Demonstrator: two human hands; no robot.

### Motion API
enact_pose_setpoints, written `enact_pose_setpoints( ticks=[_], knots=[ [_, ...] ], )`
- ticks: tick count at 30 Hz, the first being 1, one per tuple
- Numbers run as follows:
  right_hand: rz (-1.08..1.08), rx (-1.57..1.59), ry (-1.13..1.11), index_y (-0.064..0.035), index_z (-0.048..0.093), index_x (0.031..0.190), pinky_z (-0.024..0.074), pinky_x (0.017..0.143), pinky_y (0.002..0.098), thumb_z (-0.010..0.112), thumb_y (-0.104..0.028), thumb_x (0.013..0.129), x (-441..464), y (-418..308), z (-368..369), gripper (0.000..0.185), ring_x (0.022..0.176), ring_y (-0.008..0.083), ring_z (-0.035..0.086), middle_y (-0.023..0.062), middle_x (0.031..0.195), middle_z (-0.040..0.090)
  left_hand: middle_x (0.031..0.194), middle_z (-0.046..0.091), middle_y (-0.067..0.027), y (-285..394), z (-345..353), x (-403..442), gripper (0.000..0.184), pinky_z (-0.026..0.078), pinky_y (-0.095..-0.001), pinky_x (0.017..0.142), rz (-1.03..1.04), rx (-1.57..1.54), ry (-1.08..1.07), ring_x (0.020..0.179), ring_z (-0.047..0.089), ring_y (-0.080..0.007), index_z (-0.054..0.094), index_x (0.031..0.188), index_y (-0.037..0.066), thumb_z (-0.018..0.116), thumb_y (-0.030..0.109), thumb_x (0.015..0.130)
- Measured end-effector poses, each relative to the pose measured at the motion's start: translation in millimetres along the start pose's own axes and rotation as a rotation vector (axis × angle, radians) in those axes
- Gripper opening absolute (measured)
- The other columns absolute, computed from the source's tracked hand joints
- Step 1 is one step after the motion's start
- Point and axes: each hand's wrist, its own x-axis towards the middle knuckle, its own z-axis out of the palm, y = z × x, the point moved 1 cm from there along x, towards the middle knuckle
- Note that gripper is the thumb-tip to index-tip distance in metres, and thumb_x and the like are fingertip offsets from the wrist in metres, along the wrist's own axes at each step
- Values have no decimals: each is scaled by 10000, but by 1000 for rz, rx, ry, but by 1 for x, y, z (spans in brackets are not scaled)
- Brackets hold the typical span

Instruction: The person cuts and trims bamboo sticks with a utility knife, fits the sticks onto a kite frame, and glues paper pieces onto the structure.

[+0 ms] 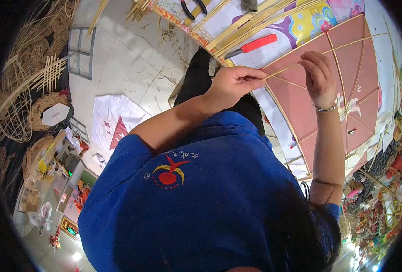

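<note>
One thin strip [280,71] is being pinched in my left hand [238,85]; my right hand [320,80], grip unclear, is curling over the right-side pink panel [306,113].

Bright light, fisheye-curved edges, blackened corners, lamp [76,256] glaring lower left

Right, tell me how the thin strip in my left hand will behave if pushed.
The thin strip is likely springy rather than floppy: it runs nearly straight from the left hand toward the right hand. It's probably light, being so slender. Pushed endwise, it may bow, since a similar rib curves across the pink panel.
</note>
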Motion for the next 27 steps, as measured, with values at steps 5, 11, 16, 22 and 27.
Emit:
enact_pose_setpoints(
  ticks=[5, 11, 16, 22, 27],
  knots=[
    [-20, 18, 91, -54, 634, 906, 527, 765, 351, 681, 66, 664, -8, -2, -1, 274, 937, 268, 626, 84, 963, 652, 998, 662, -96, 5, 8, -8, 228, 492, -252, 851, -48, -210, -6, 929, 614, -129, 623, 1105, -37, 597, 76, 908],
    [-41, 41, 34, -63, 639, 926, 520, 777, 359, 706, 19, 664, -12, -9, 0, 283, 955, 284, 629, 95, 989, 654, 983, 662, -90, -1, 6, -6, 237, 487, -254, 827, -125, -158, -59, 896, 601, -123, 627, 1102, -31, 566, 129, 937],
    [-84, 186, -75, -75, 669, 948, 511, 788, 358, 701, -95, 661, -8, -44, 7, 289, 942, 266, 631, 88, 968, 648, 967, 659, -79, -8, 12, -3, 238, 486, -255, 824, -125, -212, -77, 889, 597, -120, 623, 1101, -33, 559, 133, 942],
    [-105, 214, 35, -76, 678, 922, 527, 753, 359, 691, -108, 666, -14, -43, 14, 258, 901, 273, 640, 86, 927, 642, 941, 651, -62, -2, 17, -3, 234, 480, -250, 813, -145, -242, -91, 868, 592, -110, 619, 1105, -28, 552, 129, 946],
    [-119, 197, 27, -74, 673, 909, 535, 735, 362, 683, -105, 673, -11, -44, 9, 238, 896, 292, 652, 88, 913, 644, 928, 651, -62, 2, 20, -1, 217, 477, -248, 798, -151, -307, -75, 855, 592, -112, 623, 1094, -18, 562, 120, 939]
  ],
)
